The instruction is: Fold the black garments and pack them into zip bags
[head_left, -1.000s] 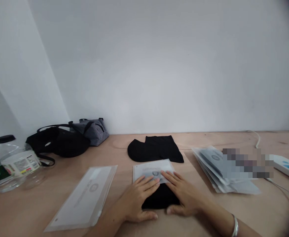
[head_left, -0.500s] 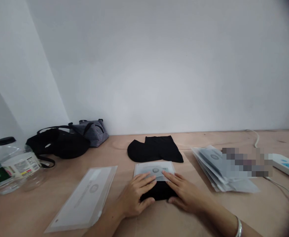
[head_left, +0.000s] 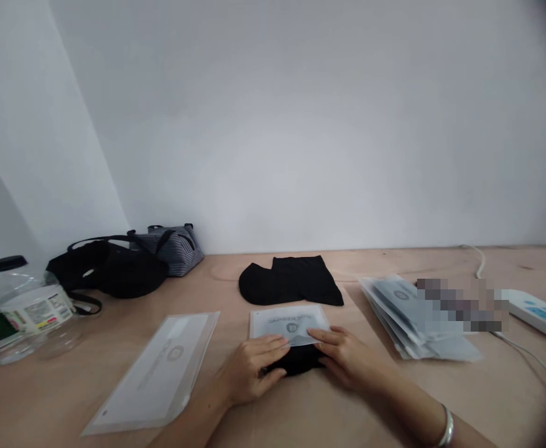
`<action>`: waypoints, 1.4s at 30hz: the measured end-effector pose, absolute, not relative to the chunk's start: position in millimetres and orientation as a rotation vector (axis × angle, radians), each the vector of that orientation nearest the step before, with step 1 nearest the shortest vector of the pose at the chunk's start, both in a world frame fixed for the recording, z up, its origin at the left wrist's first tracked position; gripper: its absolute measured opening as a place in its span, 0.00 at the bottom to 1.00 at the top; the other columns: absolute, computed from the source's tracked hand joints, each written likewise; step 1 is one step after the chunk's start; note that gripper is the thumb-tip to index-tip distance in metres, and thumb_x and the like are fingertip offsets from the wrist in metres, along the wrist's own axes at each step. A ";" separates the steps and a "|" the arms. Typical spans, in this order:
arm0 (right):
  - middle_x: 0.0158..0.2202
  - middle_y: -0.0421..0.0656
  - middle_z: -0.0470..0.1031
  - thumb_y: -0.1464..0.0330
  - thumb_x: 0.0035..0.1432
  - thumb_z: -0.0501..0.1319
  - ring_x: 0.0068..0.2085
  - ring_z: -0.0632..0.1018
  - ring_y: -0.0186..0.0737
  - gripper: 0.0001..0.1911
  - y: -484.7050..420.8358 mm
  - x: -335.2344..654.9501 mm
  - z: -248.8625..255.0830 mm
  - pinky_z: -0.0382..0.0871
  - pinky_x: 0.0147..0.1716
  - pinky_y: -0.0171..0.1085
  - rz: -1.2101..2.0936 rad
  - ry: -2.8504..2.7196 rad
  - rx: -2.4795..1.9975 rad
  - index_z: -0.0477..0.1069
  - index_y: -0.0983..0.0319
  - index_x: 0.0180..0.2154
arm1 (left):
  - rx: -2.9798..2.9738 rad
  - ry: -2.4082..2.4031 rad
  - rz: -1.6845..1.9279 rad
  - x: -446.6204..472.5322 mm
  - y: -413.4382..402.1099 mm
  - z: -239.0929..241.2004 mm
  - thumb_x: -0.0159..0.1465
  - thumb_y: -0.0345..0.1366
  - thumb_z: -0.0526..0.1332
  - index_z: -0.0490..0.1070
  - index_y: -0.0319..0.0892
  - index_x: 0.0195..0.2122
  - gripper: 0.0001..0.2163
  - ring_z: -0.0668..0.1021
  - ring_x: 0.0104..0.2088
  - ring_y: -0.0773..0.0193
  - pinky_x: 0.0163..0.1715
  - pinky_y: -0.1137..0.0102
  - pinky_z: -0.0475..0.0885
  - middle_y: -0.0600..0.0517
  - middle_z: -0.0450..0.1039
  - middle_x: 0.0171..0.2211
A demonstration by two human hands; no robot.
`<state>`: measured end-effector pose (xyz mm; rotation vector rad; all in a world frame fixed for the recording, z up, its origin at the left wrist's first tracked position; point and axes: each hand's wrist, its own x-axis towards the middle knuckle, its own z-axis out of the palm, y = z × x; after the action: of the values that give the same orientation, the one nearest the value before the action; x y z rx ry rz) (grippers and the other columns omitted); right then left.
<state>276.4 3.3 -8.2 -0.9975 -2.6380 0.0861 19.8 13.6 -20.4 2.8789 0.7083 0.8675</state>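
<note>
A frosted plastic pouch (head_left: 289,320) with grey printing lies flat in front of me. Black fabric (head_left: 298,362) sticks out from its near edge, and a darker patch shows through the pouch. My left hand (head_left: 257,367) rests on the left side, fingers stretched over the pouch's near edge and thumb by the fabric. On the right side, my right hand (head_left: 347,358) lies with fingers extended over the pouch edge and the fabric. The undersides of both hands are hidden. Just beyond the pouch, a flat black cloth piece (head_left: 291,281) with a rounded left end lies on the table.
Another frosted pouch (head_left: 156,373) lies at left. A fanned stack of filled pouches (head_left: 398,311) is at right, near a white power strip (head_left: 536,311) with a cable. Plastic bottles (head_left: 35,311), a black cap-like item (head_left: 128,270) and a striped bag (head_left: 182,249) stand at left.
My fingers have drawn back slightly toward me, uncovering more of the pouch's printing. A bit less black fabric shows below the pouch edge.
</note>
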 end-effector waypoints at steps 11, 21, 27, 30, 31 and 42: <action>0.26 0.43 0.72 0.77 0.53 0.50 0.29 0.73 0.37 0.10 17.5 269.4 -35.1 0.64 0.33 0.37 -0.173 -2.315 -1.017 0.65 0.62 0.25 | 2.749 0.733 1.101 25.6 16.3 -32.4 0.58 0.22 0.49 0.71 0.43 0.29 0.13 0.75 0.44 0.64 0.43 0.69 0.71 0.53 0.75 0.40; 0.34 0.45 0.69 0.60 0.49 0.61 0.37 0.68 0.43 0.14 4.2 247.3 -10.1 0.57 0.38 0.43 -0.230 -2.278 -1.023 0.64 0.62 0.36 | 2.883 1.027 0.757 -14.7 6.5 1.1 0.49 0.28 0.59 0.58 0.44 0.53 0.28 0.63 0.54 0.53 0.53 0.55 0.60 0.46 0.62 0.53; 0.31 0.44 0.69 0.61 0.53 0.56 0.36 0.67 0.43 0.10 5.8 177.2 -15.8 0.56 0.36 0.45 -0.424 -2.492 -0.833 0.66 0.62 0.34 | 2.876 1.042 0.828 -22.3 4.4 -8.4 0.54 0.24 0.50 0.68 0.43 0.34 0.11 0.75 0.36 0.63 0.36 0.71 0.71 0.50 0.72 0.37; 0.29 0.43 0.69 0.71 0.56 0.52 0.32 0.66 0.40 0.06 7.3 151.7 -24.8 0.56 0.34 0.44 -0.514 -2.484 -0.766 0.66 0.63 0.30 | 2.869 1.031 0.869 -18.1 5.8 -13.5 0.56 0.25 0.49 0.67 0.42 0.26 0.10 0.74 0.28 0.66 0.29 0.74 0.71 0.52 0.71 0.28; 0.29 0.43 0.70 0.72 0.56 0.51 0.32 0.66 0.40 0.06 7.5 148.2 -26.8 0.56 0.34 0.44 -0.521 -2.481 -0.755 0.66 0.63 0.30 | 2.870 1.015 0.869 -17.6 6.5 -14.4 0.56 0.25 0.48 0.67 0.42 0.26 0.10 0.74 0.27 0.66 0.27 0.74 0.71 0.52 0.70 0.27; 0.26 0.41 0.67 0.76 0.55 0.50 0.32 0.65 0.38 0.10 -3.6 252.2 -28.1 0.53 0.42 0.44 -0.533 -2.409 -0.906 0.66 0.61 0.26 | 2.703 0.975 0.958 -18.7 10.2 -8.7 0.61 0.26 0.49 0.61 0.42 0.19 0.14 0.75 0.38 0.64 0.35 0.73 0.71 0.53 0.63 0.23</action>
<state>252.2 -3.6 -28.1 -0.9063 -2.4095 -0.5333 -18.7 10.2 -8.7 2.7027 0.9750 0.9575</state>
